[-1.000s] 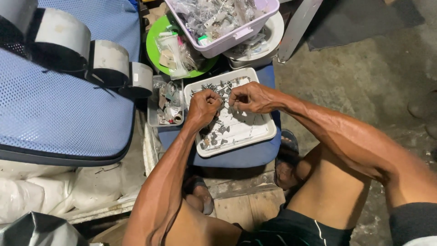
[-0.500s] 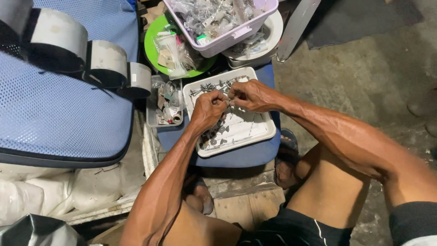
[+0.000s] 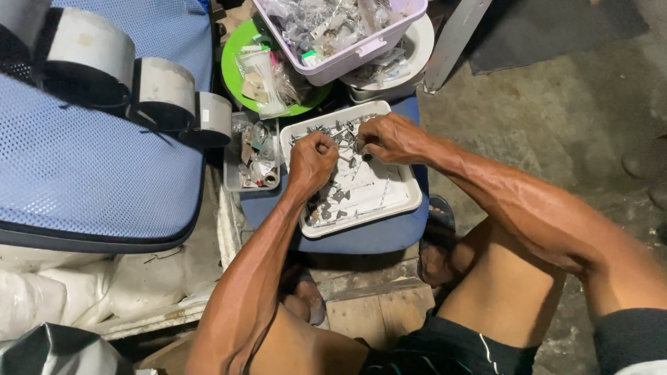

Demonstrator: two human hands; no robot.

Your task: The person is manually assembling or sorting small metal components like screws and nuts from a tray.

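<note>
white tray (image 3: 399, 201) on stool: both grips, l hand (image 3: 312, 161) & r hand (image 3: 389, 137), clamped on small metal parts (image 3: 345, 161).

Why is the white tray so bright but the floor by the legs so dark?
In the head view, light falls from above onto the white tray, so it looks bright, nearly washed out; the left hand and right hand are lit and fairly sharp; the small metal parts blur together; the floor sits in dim shadow.

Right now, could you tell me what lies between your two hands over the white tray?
In the head view, small metal parts lie between the left hand and the right hand, on the white tray.
</note>
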